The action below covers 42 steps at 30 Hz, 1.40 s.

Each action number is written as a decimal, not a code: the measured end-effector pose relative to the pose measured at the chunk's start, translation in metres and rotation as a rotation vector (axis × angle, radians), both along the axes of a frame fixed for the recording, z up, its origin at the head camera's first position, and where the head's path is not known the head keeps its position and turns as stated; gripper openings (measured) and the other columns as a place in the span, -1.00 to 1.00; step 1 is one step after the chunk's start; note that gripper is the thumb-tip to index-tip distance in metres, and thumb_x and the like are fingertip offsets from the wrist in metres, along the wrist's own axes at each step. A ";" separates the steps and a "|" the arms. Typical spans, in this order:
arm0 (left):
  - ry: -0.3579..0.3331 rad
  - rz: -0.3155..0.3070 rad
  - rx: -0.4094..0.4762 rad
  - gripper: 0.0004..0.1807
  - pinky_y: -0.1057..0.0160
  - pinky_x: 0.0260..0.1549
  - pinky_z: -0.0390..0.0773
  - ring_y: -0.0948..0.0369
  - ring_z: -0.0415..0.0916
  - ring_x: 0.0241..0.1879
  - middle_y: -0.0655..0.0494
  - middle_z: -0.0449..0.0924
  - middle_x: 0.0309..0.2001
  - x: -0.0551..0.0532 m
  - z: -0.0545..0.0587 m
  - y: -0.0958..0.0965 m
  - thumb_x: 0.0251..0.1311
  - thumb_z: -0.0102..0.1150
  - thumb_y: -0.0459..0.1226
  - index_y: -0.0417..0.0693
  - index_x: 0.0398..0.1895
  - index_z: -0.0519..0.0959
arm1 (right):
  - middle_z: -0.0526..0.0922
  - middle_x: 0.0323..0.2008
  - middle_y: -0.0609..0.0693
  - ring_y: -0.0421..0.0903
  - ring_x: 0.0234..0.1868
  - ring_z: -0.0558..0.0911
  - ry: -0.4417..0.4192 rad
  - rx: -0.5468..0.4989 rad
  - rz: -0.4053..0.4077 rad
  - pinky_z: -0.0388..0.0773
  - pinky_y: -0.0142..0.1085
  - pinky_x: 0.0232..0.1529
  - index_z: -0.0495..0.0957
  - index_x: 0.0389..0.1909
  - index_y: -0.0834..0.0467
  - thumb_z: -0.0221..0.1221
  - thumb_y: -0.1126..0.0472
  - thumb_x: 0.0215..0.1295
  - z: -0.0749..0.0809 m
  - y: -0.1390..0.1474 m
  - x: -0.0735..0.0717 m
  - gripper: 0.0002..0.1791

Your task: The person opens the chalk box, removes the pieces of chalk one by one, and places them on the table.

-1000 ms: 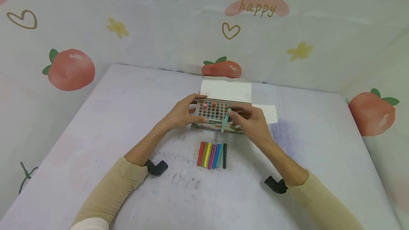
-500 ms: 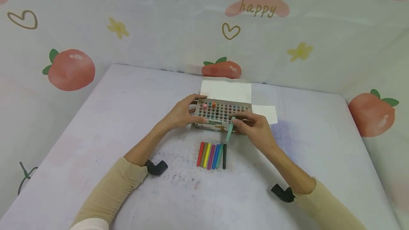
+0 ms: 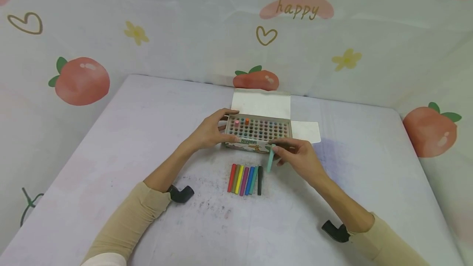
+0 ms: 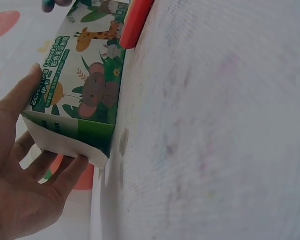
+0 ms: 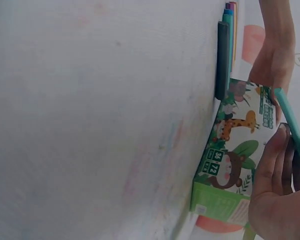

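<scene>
My left hand [image 3: 210, 132] grips the left end of a printed chalk box [image 3: 255, 147], thumb along its front edge; in the left wrist view, fingers lie against its end flap. Between thumb and fingers, my right hand [image 3: 297, 155] pinches a mint-green chalk stick [image 3: 271, 159], slanting down in front of the box's right part. The right wrist view shows this mint-green chalk stick [image 5: 288, 112] raised off the table. Round holes fill the box's top; a pink chalk stick [image 3: 237, 123] and an orange chalk stick [image 3: 246, 121] poke up at the back left.
In front of the box lies a row of several chalk sticks, from a red one [image 3: 231, 178] to a black one [image 3: 260, 180]. The box's white lid [image 3: 260, 104] stands raised behind it, and a white side flap [image 3: 306, 131] sticks out right.
My right hand has brought the mint-green chalk stick from over the box toward me and slightly right, down past its front edge. The left hand stays at the box.
</scene>
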<state>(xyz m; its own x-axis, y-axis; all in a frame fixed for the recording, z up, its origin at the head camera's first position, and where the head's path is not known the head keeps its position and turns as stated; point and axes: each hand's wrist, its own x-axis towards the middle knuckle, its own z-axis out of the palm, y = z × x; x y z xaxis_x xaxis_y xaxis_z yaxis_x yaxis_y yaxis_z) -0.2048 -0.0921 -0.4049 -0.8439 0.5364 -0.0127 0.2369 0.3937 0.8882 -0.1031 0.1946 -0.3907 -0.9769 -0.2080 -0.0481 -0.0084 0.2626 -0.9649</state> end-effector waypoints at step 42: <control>0.035 -0.007 -0.051 -0.09 0.10 0.31 0.45 0.00 0.19 0.41 0.03 0.20 0.45 0.000 0.003 0.002 0.05 0.51 -0.09 0.09 0.47 0.26 | 0.75 -0.29 0.20 -0.02 -0.33 0.77 -0.277 0.060 0.063 0.76 -0.25 -0.22 0.67 -0.06 0.42 0.30 0.31 0.30 -0.029 0.001 0.007 -0.72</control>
